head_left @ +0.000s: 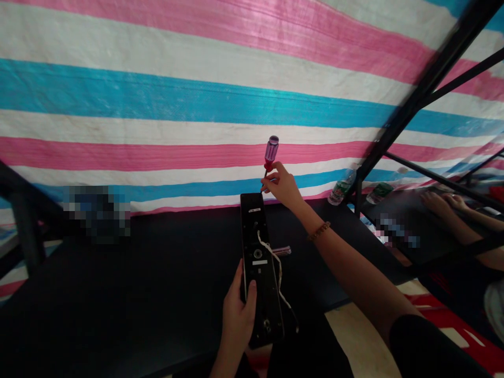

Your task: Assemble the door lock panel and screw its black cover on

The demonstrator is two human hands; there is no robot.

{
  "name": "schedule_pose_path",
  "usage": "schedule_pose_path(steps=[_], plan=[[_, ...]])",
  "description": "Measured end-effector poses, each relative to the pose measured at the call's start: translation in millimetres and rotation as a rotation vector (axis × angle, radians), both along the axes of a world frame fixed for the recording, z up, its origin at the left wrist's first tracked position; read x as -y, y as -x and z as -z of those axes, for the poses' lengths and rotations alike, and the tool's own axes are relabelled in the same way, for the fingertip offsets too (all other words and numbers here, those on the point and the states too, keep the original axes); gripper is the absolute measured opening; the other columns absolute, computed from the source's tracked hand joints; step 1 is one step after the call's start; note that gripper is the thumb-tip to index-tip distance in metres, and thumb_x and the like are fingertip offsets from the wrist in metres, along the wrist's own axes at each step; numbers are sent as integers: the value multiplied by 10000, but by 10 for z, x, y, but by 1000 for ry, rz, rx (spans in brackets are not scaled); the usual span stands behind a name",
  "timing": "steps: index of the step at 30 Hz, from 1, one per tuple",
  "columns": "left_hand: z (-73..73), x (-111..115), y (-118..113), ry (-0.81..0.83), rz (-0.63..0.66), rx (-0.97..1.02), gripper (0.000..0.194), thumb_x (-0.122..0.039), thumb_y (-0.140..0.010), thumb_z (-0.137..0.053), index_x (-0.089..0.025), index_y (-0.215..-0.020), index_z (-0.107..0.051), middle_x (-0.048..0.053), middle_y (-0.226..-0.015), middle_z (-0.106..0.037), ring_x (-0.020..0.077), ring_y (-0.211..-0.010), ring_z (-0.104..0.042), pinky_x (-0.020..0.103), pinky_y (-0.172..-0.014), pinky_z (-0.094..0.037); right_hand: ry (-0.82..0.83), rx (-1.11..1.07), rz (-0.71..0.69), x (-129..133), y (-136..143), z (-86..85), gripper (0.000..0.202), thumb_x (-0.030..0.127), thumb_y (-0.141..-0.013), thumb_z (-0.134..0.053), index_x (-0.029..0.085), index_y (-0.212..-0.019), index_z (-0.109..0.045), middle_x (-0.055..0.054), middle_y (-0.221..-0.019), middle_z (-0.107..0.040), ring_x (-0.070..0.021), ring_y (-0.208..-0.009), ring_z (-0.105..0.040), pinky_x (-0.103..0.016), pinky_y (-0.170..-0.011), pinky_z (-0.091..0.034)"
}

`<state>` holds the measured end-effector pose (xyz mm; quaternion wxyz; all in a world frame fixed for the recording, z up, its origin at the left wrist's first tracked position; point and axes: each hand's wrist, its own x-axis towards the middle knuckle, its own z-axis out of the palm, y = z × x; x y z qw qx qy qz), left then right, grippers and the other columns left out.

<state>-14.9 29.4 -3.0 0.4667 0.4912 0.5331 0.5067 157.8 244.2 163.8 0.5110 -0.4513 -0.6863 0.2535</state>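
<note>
A long black panel device, with white labels, a round fitting and a white cable, extends past the near edge of the black table. My left hand grips its lower left side, thumb on top. At its far end, my right hand pinches the shaft of a screwdriver with a purple and red handle. The screwdriver stands nearly upright, its tip by the device's far right corner; whether it touches cannot be made out. A second clear-handled tool lies beside the device on the right, partly hidden.
A striped tarp hangs behind the black table. A plastic bottle stands at the back right near a black metal frame. A blurred dark object is at the left. Another person's hands rest at a table on the right.
</note>
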Motion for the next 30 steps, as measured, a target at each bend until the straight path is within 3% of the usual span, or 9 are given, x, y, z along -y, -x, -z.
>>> schedule_pose_path(steps=[2,5,12,18,21,24,26,30], plan=[[-10,0,4,4,-3,-8,660,-495,-917,-585,-211,-1499,-459,94,-1527,-516,270,-1426,-461,420,-1208,-338,-27,35,-20,-2,-2,8,211,250,-868,-624,221,-1069,-569,5,-815,-695,-151,-624,-731,-235,-581,-593],[-20,5,5,6,1,-14,650,-488,-924,-578,-210,-1499,-458,96,-1521,-524,273,-1415,-477,435,-1203,-349,-34,63,-17,-49,-6,40,48,233,-885,-602,196,-856,-610,-6,-739,-680,-163,-643,-738,-245,-611,-605],[3,3,12,-7,-12,-20,645,-495,-920,-585,-219,-1491,-468,89,-1517,-529,274,-1410,-483,423,-1206,-344,-7,70,71,-100,35,91,162,258,-863,-698,201,-748,-598,-2,-646,-679,-198,-623,-746,-260,-560,-602],[-24,16,-17,-4,3,-40,630,-493,-926,-571,-220,-1485,-471,91,-1524,-521,269,-1421,-469,423,-1205,-342,-86,69,162,56,-74,154,339,486,-904,-659,214,-724,-566,-34,-615,-699,-214,-610,-738,-295,-617,-597],[-62,-19,85,-22,15,-76,641,-498,-927,-555,-210,-1489,-452,119,-1457,-579,266,-1336,-559,434,-1131,-440,-105,-82,217,182,-276,386,378,558,-949,-541,211,-808,-594,-40,-671,-707,-209,-651,-736,-300,-647,-596],[-122,-190,446,-46,-96,-195,675,-516,-915,-539,-203,-1501,-418,141,-1313,-655,249,-1081,-690,412,-914,-575,-141,-167,414,349,-556,792,424,566,-987,-426,201,-913,-629,-69,-841,-711,-199,-711,-716,-312,-668,-588],[-162,-392,810,-87,-213,-409,660,-532,-880,-557,-175,-1433,-506,144,-1213,-678,269,-1005,-684,422,-843,-582,-168,-103,487,472,-743,1091,412,532,-1000,-411,197,-965,-647,-86,-943,-693,-200,-776,-693,-337,-735,-584],[-186,-869,1458,-112,-188,-880,476,-454,-865,-496,-162,-1181,-699,137,-1065,-702,313,-962,-661,495,-922,-528,-165,64,551,679,-980,1507,360,453,-1006,-424,207,-908,-666,-90,-954,-666,-219,-838,-667,-389,-837,-563]])
